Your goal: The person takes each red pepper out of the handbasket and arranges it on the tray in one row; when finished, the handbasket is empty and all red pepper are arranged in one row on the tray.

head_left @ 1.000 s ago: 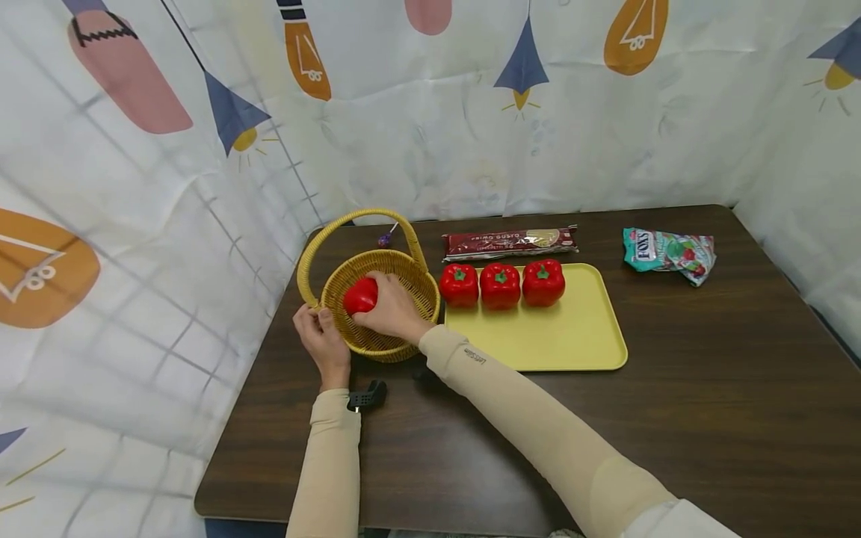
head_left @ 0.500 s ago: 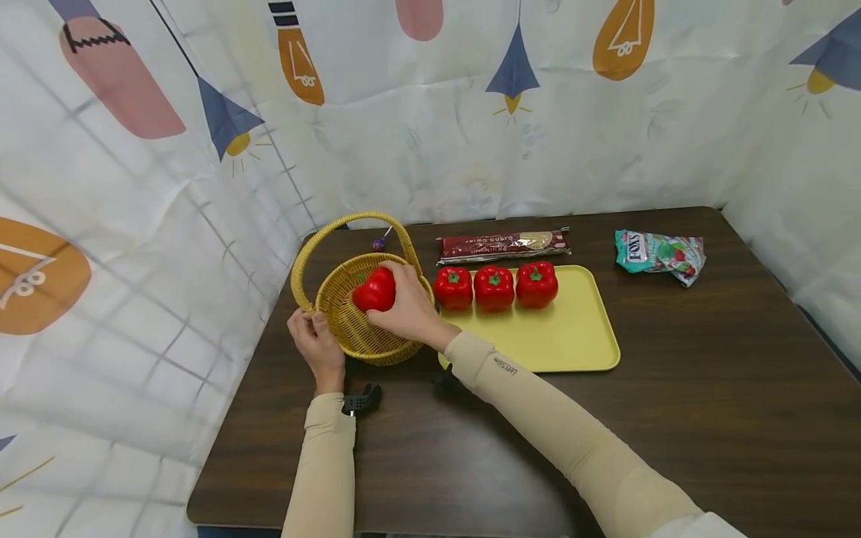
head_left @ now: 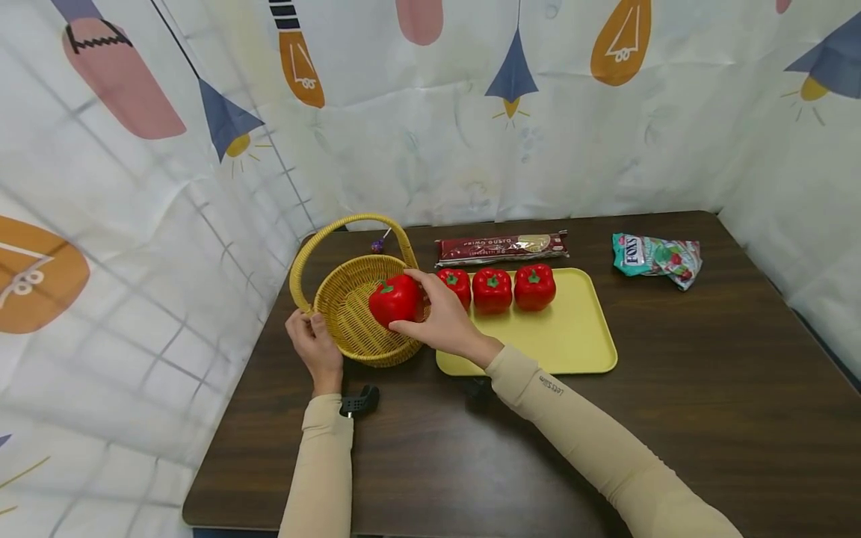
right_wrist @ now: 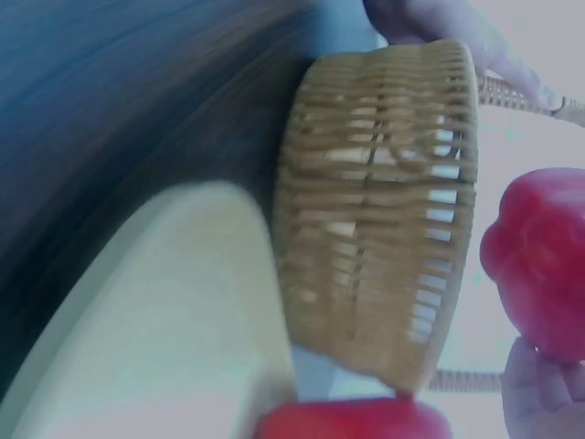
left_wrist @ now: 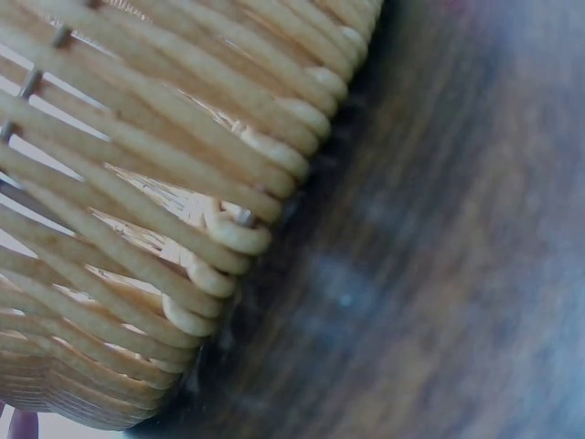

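Observation:
In the head view my right hand [head_left: 440, 317] holds a red bell pepper [head_left: 393, 300] with a green stem between thumb and fingers, over the right side of a yellow wicker basket [head_left: 350, 329]. The right wrist view shows this bell pepper [right_wrist: 548, 265] above the basket's rim. My left hand [head_left: 316, 347] grips the basket at the left, where the handle [head_left: 303, 273] meets the rim. Woven basket wall [left_wrist: 164, 183] fills much of the left wrist view. Three more red bell peppers [head_left: 492, 291] stand in a row along the back of a yellow tray [head_left: 545, 344].
Behind the tray lies a long dark red packet [head_left: 501, 248]. A teal snack bag [head_left: 655, 258] is at the back right of the dark wooden table [head_left: 706, 388]. A small purple lollipop [head_left: 379, 244] lies behind the basket. Printed curtains [head_left: 471, 149] hang beyond the table.
My right hand has lifted the bell pepper up from inside the basket and carried it right, toward the tray. My left hand keeps its grip on the basket.

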